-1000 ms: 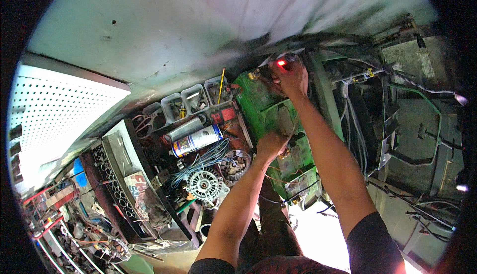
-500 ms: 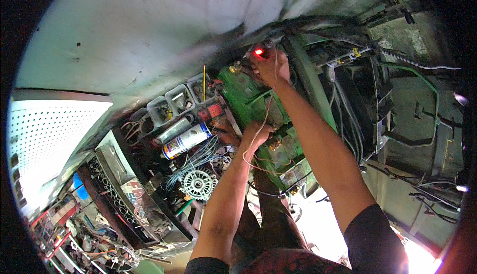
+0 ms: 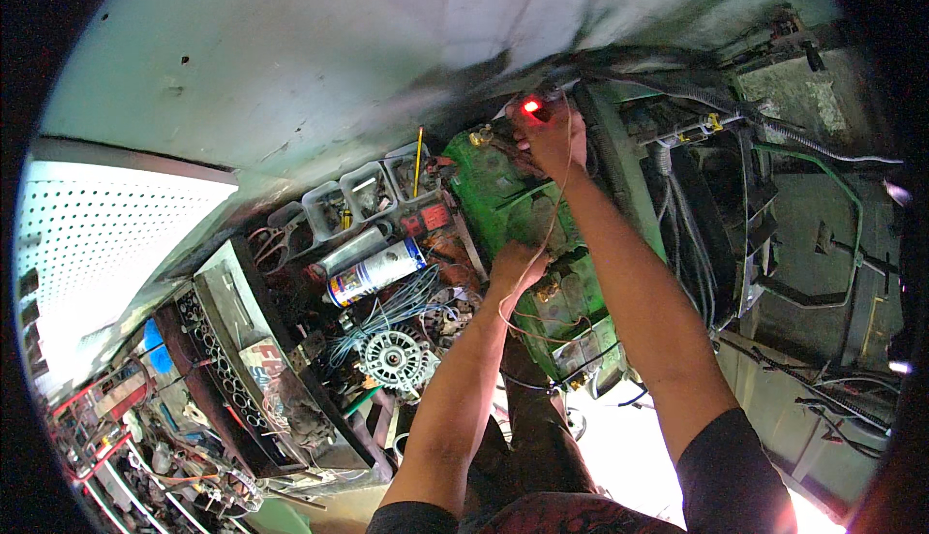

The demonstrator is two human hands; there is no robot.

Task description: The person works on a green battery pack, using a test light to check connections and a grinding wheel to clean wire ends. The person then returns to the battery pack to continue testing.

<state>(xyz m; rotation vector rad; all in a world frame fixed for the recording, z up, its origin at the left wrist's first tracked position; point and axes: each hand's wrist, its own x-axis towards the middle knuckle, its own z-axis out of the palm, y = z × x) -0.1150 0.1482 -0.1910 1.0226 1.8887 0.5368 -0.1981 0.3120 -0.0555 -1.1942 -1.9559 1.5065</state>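
A large green battery with dusty, grimy panels lies in front of me. At its far end my right hand is closed around a small dark test light, whose lamp glows red. The tip of the test light is hidden by my fingers. From there a thin light-brown wire hangs over my right forearm and crosses my left hand. Closed at the battery's near part, my left hand is beside a brass-coloured terminal; what its fingers pinch is hidden. Another brass-coloured terminal sits at the far left corner.
Left of the battery lie a spray can, grey parts bins, a bundle of wires and a round metal alternator. A socket rack stands farther left. Cables and a green metal frame are at right.
The whole view has shifted slightly, so everything sits a little farther right and lower. Both hands keep their places at the battery, and the red lamp stays lit.
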